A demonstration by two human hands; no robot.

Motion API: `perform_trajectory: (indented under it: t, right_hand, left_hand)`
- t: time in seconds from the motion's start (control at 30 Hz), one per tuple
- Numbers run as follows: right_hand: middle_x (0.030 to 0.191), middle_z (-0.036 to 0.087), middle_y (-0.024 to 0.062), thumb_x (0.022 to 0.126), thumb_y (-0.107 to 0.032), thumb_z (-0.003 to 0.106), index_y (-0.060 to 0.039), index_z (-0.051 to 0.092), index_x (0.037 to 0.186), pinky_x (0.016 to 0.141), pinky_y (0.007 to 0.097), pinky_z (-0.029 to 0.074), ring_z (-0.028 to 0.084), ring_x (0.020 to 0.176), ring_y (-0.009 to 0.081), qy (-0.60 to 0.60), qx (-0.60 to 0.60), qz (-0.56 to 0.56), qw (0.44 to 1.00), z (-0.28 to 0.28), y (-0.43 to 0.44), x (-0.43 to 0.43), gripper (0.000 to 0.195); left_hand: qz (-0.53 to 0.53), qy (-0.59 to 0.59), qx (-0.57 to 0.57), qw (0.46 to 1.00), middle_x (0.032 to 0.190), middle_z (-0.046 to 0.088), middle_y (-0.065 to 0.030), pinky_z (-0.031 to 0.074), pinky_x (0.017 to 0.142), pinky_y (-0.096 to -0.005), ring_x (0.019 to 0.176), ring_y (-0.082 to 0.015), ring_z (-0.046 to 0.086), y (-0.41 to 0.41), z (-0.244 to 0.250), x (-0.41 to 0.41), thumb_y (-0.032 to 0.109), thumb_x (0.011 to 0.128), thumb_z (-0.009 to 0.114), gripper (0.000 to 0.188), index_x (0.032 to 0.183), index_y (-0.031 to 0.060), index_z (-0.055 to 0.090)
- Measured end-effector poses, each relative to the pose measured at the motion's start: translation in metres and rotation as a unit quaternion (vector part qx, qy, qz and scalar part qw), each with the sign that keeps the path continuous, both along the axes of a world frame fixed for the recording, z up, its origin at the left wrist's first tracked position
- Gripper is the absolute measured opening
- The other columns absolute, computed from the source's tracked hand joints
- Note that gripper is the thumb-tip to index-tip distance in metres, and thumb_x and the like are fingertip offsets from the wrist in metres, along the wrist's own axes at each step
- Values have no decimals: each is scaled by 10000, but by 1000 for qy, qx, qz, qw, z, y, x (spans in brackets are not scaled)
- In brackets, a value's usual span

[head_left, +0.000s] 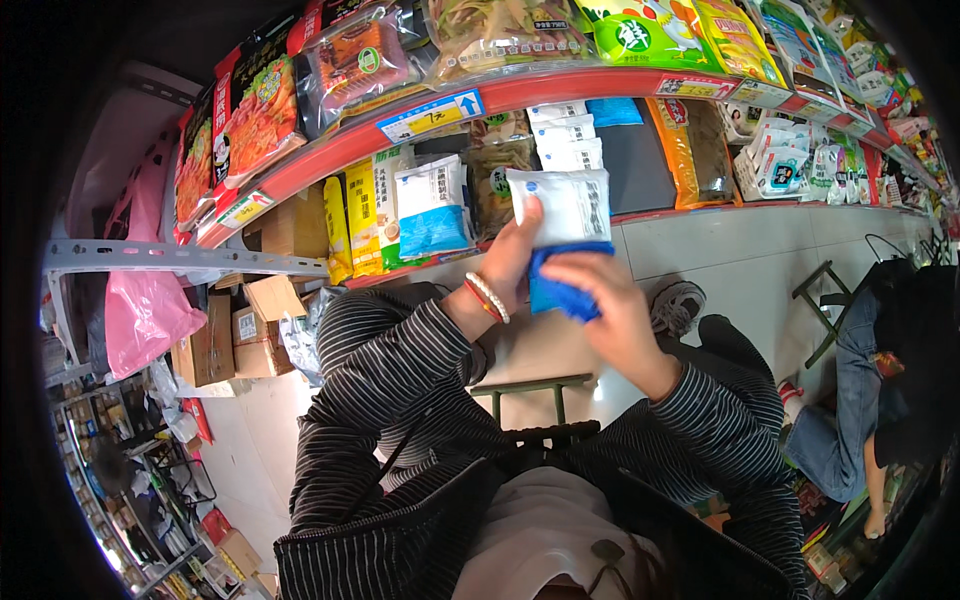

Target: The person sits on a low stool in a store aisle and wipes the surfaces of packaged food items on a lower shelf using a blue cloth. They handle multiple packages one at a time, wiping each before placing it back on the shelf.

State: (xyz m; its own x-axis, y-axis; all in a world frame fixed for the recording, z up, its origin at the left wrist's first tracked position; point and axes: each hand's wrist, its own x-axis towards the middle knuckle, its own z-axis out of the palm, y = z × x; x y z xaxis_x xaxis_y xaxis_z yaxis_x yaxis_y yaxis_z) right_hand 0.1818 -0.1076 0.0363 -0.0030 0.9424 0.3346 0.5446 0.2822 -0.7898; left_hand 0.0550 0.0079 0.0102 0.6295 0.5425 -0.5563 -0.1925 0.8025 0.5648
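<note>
My left hand [512,259] grips a white and blue plastic packet [562,204] by its left edge, the thumb lying on its front. A bunched blue cloth [568,282] lies against the lower part of the packet, under the fingers of my right hand [604,300]. Behind the held packet, a row of similar white packets [571,155] stands on the lower shelf. Another white and blue packet [433,206] stands to the left, beside yellow noodle packs [363,217]. An orange-edged bag [694,154] lies farther right on the shelf.
A red shelf edge [315,163] with price tags runs above, carrying food packs. Cardboard boxes [206,341] and a pink plastic bag [146,319] are at the left. A folding stool frame [532,385] stands between my legs. Another person in jeans [844,420] is at the right, near a second stool [823,311].
</note>
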Motion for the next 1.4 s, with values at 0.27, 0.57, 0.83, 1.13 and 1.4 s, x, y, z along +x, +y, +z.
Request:
perform_trajectory:
  t: [0.27, 0.57, 0.83, 1.13, 1.4]
  right_hand:
    - [1307, 574, 102, 656, 136, 539, -71, 623, 1201, 1042, 443, 414, 490, 1264, 332, -110, 31, -25, 993, 5, 19, 18, 589]
    - [1267, 601, 178, 697, 146, 522, -65, 622, 1203, 1073, 452, 393, 547, 1211, 358, -47, 55, -55, 996, 2, 29, 13, 558]
    - [1185, 644, 157, 762, 131, 516, -83, 617, 1194, 1028, 416, 431, 572, 1172, 359, 74, -77, -164, 981, -12, 35, 53, 493]
    - [1295, 605, 93, 672, 107, 531, -102, 640, 1155, 1135, 509, 314, 496, 1295, 313, -46, -1, 31, 998, 10, 19, 11, 538]
    - [1033, 684, 42, 710, 60, 649, -74, 637, 853, 1066, 480, 408, 595, 1149, 278, -102, 8, 122, 987, 22, 9, 26, 196]
  left_hand:
    - [4, -55, -37, 998, 1313, 576, -124, 484, 995, -426, 1147, -255, 599, -6, 7, -2, 508, 1029, 366, 573, 1389, 68, 439]
    - [-86, -22, 78, 993, 1388, 522, -120, 462, 1040, -409, 1252, -243, 538, -29, -20, -2, 482, 1030, 390, 579, 1430, 63, 390]
    - [-100, -81, 21, 992, 1421, 486, -139, 437, 1065, -434, 1272, -265, 521, -20, 0, -10, 475, 1032, 387, 602, 1459, 54, 339]
    - [-27, -67, -18, 997, 1328, 567, -116, 457, 1038, -404, 1202, -262, 566, -3, 8, -6, 522, 1032, 320, 578, 1378, 78, 451]
    - [52, -110, -22, 992, 1405, 503, -178, 404, 1086, -482, 1275, -332, 511, 31, 10, -10, 488, 1047, 277, 610, 1436, 28, 375]
